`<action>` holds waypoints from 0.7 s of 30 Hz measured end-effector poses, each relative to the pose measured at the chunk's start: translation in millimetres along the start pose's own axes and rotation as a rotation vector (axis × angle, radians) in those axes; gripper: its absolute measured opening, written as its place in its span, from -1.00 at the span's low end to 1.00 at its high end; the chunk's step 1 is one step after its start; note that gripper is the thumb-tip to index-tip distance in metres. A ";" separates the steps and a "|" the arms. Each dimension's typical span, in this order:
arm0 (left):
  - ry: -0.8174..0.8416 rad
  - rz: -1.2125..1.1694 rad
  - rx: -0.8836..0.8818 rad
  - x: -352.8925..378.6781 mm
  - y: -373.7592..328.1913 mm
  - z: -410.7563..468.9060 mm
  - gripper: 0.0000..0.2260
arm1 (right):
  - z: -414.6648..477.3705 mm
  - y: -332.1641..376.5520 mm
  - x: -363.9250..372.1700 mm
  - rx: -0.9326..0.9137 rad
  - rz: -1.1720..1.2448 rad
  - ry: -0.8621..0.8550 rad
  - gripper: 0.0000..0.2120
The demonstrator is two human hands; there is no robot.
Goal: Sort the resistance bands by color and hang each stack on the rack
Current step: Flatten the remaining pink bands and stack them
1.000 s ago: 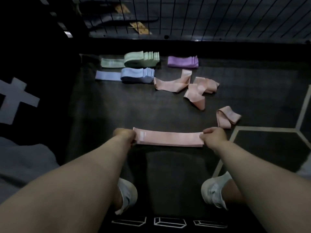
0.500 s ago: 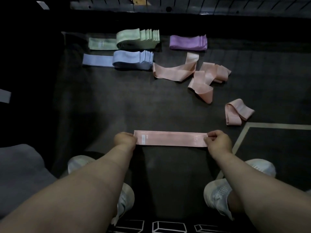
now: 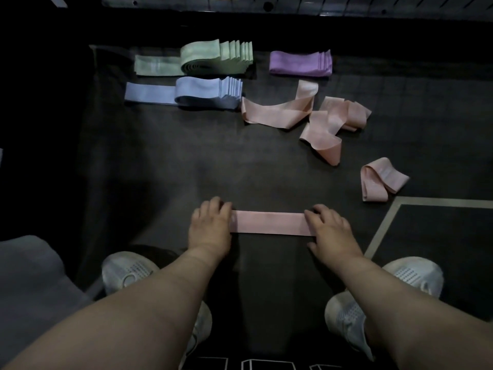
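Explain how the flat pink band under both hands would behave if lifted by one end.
Probably floppy: the pink band looks like thin fabric, and the loose pink bands lie twisted and folded. Likely light, and unlikely to roll, since it lies flat.

Both ends of the flat pink band (image 3: pixel 269 222) are hidden under the left hand (image 3: pixel 210 227) and right hand (image 3: pixel 329 232); can't tell if the fingers pinch or only press. Print near the band's left end is too blurred to read. Rack (image 3: pixel 346 2) is cut off at the top edge. Grey fabric (image 3: pixel 26 276) is cut off at the left edge. Forearms cover part of the white shoes (image 3: pixel 128 271).
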State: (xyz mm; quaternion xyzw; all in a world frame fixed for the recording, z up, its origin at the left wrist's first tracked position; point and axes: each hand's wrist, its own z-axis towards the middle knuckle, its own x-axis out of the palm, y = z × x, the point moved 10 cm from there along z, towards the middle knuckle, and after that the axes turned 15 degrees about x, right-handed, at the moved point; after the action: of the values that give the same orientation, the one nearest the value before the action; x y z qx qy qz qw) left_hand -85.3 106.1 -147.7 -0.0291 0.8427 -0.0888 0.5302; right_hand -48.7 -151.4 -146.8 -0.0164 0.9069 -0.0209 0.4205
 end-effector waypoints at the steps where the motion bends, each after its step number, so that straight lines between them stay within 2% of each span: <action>1: 0.033 0.008 0.045 4.4 -4.3 2.7 -0.54 | 0.8 0.3 2.0 -0.004 -0.013 0.009 -0.24; 7: 0.040 0.043 0.090 0.0 -8.0 10.3 -0.69 | 9.0 0.9 -5.1 -0.048 -0.042 -0.023 -0.51; 11: 0.075 0.024 0.090 -0.3 -8.3 10.0 -0.60 | 5.8 2.0 -7.9 -0.064 -0.044 -0.022 -0.48; 14: 0.025 -0.007 0.039 -7.2 -7.6 6.7 -0.60 | 6.2 2.4 -21.0 -0.012 0.040 -0.042 -0.43; 16: -0.007 -0.033 -0.013 -13.9 -7.4 10.4 -0.60 | 18.6 9.9 -38.9 0.031 0.123 -0.089 -0.47; 18: -0.006 -0.074 -0.036 -18.4 -11.8 21.2 -0.57 | 39.1 30.2 -59.5 0.021 0.169 -0.120 -0.49; 21: -0.050 -0.178 -0.057 -34.5 -16.2 54.2 -0.52 | 75.1 79.6 -91.4 -0.079 0.222 -0.064 -0.45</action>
State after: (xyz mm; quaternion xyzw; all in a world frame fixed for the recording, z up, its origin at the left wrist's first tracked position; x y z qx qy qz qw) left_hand -22.3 88.7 -137.0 -0.1210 0.8254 -0.1105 0.5402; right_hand 66.7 -69.4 -129.7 0.0668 0.8894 0.0620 0.4480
